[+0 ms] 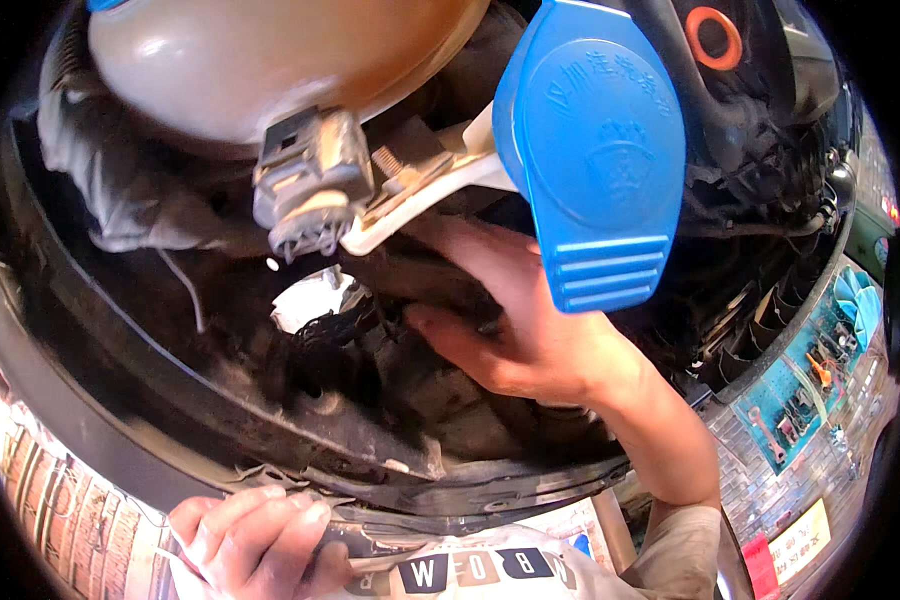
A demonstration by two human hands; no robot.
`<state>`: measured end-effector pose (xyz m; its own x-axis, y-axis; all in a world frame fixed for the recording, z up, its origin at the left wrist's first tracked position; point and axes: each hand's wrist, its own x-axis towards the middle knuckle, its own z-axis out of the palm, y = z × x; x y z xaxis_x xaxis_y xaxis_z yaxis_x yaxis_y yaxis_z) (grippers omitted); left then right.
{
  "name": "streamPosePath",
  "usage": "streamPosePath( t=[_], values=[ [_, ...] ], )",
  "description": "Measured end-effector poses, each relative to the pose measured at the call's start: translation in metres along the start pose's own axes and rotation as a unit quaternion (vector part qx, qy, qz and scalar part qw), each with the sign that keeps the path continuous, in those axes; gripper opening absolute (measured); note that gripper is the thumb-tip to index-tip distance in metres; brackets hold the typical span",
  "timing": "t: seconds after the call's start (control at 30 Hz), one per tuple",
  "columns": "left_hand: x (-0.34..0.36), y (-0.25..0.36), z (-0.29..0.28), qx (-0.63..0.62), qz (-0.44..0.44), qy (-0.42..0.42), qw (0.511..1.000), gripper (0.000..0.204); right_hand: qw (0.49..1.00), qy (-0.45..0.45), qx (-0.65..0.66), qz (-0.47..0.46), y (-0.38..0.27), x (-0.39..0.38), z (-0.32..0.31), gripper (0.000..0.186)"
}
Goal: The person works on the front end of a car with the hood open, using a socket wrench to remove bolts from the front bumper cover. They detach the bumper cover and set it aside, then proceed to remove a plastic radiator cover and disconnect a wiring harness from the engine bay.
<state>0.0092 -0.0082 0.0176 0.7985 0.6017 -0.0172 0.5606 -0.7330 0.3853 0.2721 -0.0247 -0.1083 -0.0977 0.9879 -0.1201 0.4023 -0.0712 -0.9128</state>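
Note:
My right hand (pixel 535 335) reaches into a car's engine bay, below a blue washer-fluid cap (pixel 605 150). Its thumb and fingers are stretched out and apart among dark parts; some fingertips are hidden behind a pale plastic filler neck (pixel 420 205). Close by hangs a dirty grey electrical connector (pixel 315 180). Left of the thumb, dark wiring (pixel 335 330) lies beside a bright gap. At the lower left, near the front edge of the bay, my left hand (pixel 255 545) is closed with its fingers curled. What lies inside them, if anything, is hidden.
A rounded translucent tank (pixel 280 60) fills the top left. A dark body panel (pixel 90 400) curves along the left and front. An orange ring (pixel 713 38) sits on black parts at upper right. Beyond the car, a turquoise tray (pixel 795 400) with tools lies on paving.

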Motion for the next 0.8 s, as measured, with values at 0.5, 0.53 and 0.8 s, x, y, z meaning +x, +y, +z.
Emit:
streamPosePath(
  t=[0.5, 0.53, 0.8],
  values=[
    [-0.001, -0.004, 0.007, -0.041, 0.006, 0.027, 0.999, 0.025, 0.985, 0.156, -0.019, 0.067, -0.021, 0.028, 0.028, 0.019],
    [-0.002, -0.005, 0.009, -0.045, 0.01, 0.036, 0.998, 0.025, 0.983, 0.167, -0.051, 0.054, -0.019, 0.025, 0.026, 0.019],
    [-0.001, -0.006, 0.014, -0.047, 0.014, 0.081, 0.995, 0.017, 0.982, 0.138, 0.077, 0.106, 0.0, 0.0, 0.012, 0.025]
  ],
)
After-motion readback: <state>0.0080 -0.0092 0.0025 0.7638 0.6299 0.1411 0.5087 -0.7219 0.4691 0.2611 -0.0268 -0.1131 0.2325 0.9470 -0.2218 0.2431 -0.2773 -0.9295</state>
